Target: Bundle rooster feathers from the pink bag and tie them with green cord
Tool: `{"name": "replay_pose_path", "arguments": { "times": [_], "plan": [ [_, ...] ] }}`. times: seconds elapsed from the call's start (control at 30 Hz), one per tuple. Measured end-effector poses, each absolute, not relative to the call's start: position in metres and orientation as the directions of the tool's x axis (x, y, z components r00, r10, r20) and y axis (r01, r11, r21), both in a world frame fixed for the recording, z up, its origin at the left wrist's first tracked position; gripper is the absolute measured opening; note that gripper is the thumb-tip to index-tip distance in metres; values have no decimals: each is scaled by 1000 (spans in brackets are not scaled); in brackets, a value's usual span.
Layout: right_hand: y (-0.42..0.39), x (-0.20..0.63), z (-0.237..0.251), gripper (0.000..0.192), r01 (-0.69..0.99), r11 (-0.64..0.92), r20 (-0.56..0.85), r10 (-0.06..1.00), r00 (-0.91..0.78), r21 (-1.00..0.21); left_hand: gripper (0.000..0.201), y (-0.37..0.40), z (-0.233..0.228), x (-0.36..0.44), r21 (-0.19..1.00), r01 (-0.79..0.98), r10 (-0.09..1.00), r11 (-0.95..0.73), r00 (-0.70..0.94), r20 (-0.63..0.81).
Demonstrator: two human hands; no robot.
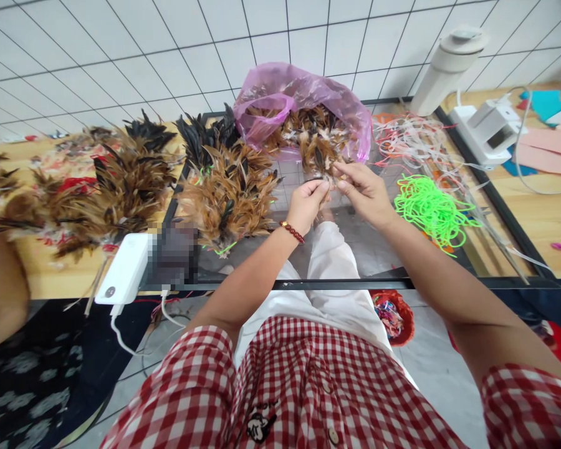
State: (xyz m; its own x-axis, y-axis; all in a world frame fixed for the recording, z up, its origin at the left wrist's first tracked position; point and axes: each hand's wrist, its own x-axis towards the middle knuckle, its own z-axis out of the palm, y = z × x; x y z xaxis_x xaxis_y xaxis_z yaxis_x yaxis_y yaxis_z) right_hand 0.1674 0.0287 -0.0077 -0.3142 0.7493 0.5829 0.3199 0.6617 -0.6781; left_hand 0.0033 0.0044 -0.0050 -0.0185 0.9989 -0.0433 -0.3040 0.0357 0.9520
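Left hand (307,202): fingers curled, pinching the base of a small feather bunch (318,159) just in front of the pink plastic bag (280,93).
Right hand (362,190): thumb and fingertips pressed on the same bunch, touching the left hand.
Pink bag: open, brown feathers spilling out.
Left of the bag: finished feather bundles (227,187).
Right of the bag: neon green cord (427,209), pale plastic strips (414,140).
Near left of bag: white power bank (124,268).

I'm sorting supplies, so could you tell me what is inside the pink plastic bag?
The pink plastic bag holds loose brown feathers spilling from its mouth. Whatever lies deeper is hidden behind the crumpled plastic.
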Motion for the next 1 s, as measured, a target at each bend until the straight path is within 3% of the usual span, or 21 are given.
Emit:
{"name": "replay_pose_path", "arguments": {
  "times": [0.2,0.4,0.53,0.67,0.8,0.9,1.0],
  "plan": [
    [30,169,-2,42,143,534,475,823,-311,-833,25,2,-7,2,978,-208,998,-2,66,16],
    [31,169,1,42,78,494,445,831,-333,-866,36,1,-8,0,984,-179,980,-4,197,40],
    [31,168,1,46,131,501,447,842,-303,-855,39,1,-8,1,982,-191,970,-9,238,55],
    [31,165,-1,51,170,489,442,861,-251,-856,31,3,-11,0,983,-182,978,5,207,34],
    [30,161,-3,54,80,364,350,924,-151,-928,26,6,-6,-2,918,-379,990,113,117,-73],
    [27,151,-3,62,47,329,307,917,-253,-943,20,7,1,-3,884,-466,999,40,12,-39],
    [23,141,-3,63,97,393,329,861,-389,-914,18,8,8,-4,884,-467,1000,-18,-17,11]
  ]
}}
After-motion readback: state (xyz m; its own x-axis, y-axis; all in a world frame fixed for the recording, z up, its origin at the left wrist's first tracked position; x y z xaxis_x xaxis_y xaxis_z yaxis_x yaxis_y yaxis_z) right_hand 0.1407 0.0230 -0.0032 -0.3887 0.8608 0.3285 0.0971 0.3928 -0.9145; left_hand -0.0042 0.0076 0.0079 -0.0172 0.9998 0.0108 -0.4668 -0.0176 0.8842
